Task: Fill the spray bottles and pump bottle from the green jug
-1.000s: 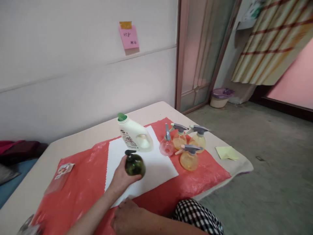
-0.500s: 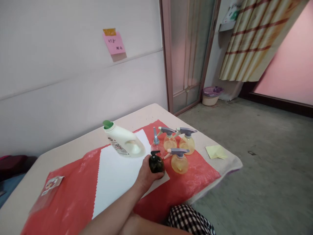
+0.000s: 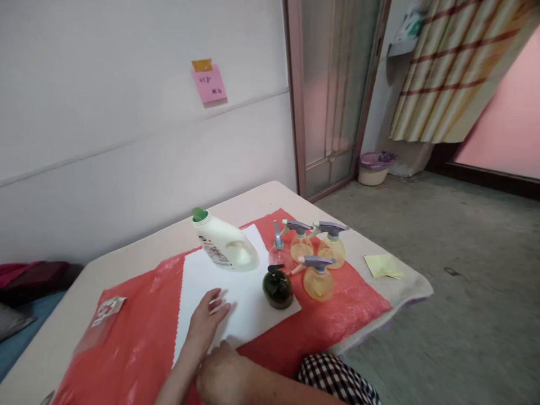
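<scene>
My left hand (image 3: 205,322) is over the white sheet (image 3: 248,323), fingers apart and holding nothing. To its right a dark green round pump bottle (image 3: 278,289) with a black pump stands near the sheet's right edge. My right hand (image 3: 221,363) appears bent at the bottom, beside my left forearm; its fingers are mostly hidden. Behind them a white jug (image 3: 230,246) with a green spout stands tilted in look. A pink bottle (image 3: 280,260) with a grey top and yellowish spray bottles (image 3: 318,282) with grey trigger heads cluster at the right.
A red plastic sheet (image 3: 139,332) lies under the white one on the beige table (image 3: 270,197). Yellow paper notes (image 3: 383,265) lie by the right edge. A flat clear packet (image 3: 105,315) is at left. A lined bin (image 3: 373,169) stands on the floor; a pink note (image 3: 210,84) hangs on the wall.
My left hand has let go of the dark green pump bottle and moved left and nearer to me. The bottle stays beside the spray bottles. The view has shifted slightly.
</scene>
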Tool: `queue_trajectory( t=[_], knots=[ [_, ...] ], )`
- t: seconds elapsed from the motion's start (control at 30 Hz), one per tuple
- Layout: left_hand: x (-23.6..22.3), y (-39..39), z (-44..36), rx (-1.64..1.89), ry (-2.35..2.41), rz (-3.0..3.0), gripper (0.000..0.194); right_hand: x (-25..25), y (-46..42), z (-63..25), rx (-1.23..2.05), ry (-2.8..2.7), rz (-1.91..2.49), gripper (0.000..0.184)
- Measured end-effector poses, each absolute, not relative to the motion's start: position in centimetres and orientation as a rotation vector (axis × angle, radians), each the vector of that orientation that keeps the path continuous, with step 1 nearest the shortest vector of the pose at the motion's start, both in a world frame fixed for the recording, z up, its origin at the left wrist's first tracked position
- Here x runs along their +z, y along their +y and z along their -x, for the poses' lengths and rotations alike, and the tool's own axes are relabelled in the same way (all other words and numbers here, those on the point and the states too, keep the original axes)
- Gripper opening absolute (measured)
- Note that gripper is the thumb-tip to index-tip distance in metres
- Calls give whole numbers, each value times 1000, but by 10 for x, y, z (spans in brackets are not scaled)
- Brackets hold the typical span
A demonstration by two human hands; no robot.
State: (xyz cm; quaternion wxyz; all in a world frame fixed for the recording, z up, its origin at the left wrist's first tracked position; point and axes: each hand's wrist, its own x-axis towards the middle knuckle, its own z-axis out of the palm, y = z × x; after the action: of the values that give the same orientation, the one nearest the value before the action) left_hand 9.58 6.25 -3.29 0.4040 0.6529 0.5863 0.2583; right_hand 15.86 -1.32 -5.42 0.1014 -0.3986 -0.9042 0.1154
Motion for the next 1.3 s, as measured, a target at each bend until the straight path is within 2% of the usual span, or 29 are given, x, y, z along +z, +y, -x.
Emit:
queue_trajectory(
  t=[0.1, 0.33, 0.8, 0.93, 1.3],
  knots=[
    [-44, 60, -57, 641, 1625, -1637, 64, -54, -14, -166, 370, -2682, 1297, 15],
    [-61, 48, -40, 357, 1617, -1851, 49, -50, -5, -181, 345, -2714, 1420, 29],
    [-21, 28, -50, -130, 1590, -2204, 46, -67, 4, -168, 338, -2866, 1486, 39],
    [-20, 25, -50, -198, 1573, -2229, 47, -74, 3, -164, 318, -2850, 1448, 46],
    [-16, 22, -52, -273, 1545, -2226, 48, -75, 0, -167, 356, -2802, 1418, 50]
  ],
)
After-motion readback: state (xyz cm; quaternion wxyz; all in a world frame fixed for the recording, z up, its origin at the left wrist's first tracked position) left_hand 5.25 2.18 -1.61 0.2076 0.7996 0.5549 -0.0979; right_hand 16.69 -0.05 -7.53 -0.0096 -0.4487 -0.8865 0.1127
